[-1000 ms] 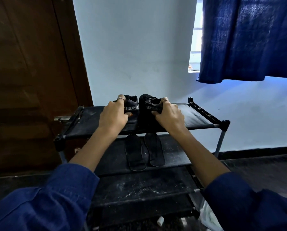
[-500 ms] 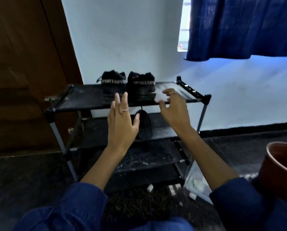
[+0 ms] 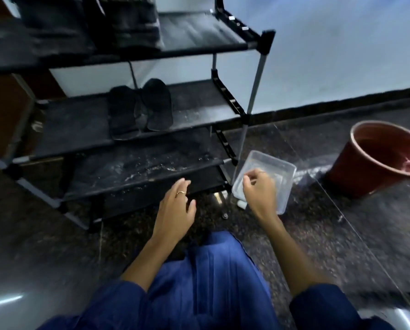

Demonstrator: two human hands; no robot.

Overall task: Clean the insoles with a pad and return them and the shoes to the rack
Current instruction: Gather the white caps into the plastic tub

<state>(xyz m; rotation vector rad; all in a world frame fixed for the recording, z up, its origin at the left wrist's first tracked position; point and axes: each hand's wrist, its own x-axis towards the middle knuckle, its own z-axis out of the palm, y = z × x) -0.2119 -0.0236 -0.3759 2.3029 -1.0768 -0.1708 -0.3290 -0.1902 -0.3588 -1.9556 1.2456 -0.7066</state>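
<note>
- The black shoe rack (image 3: 194,45) fills the upper left, its fabric shelves stepped one below another and dusted with pale specks on the lower tiers.
- On the top shelf stand the two black shoes (image 3: 92,22), side by side and touching, cut off by the upper edge and blurred.
- On the second shelf lie the two dark insoles (image 3: 139,108), flat and side by side, their inner edges overlapping slightly. They are well above and beyond both hands, with the third shelf between.
- The left hand (image 3: 175,215) hovers in front of the bottom shelf's front edge, palm down, fingers loosely spread and thumb out to the side, gripping nothing. A thin ring sits on one finger.
- Blue fabric of the person's clothing (image 3: 211,282) covers the lower centre, between the two forearms.
- The right hand (image 3: 261,189) is over the near part of a clear plastic container (image 3: 278,167) that sits on the floor just beside the rack's front right leg. Its fingers are curled inward toward the thumb; motion blur hides whether anything is pinched there.
- A small white object (image 3: 242,204) lies on the dark speckled floor (image 3: 318,234) at the container's near edge; I cannot tell what it is.
- A reddish-brown bucket (image 3: 375,160) stands tilted at far right, well apart from the hands.
</note>
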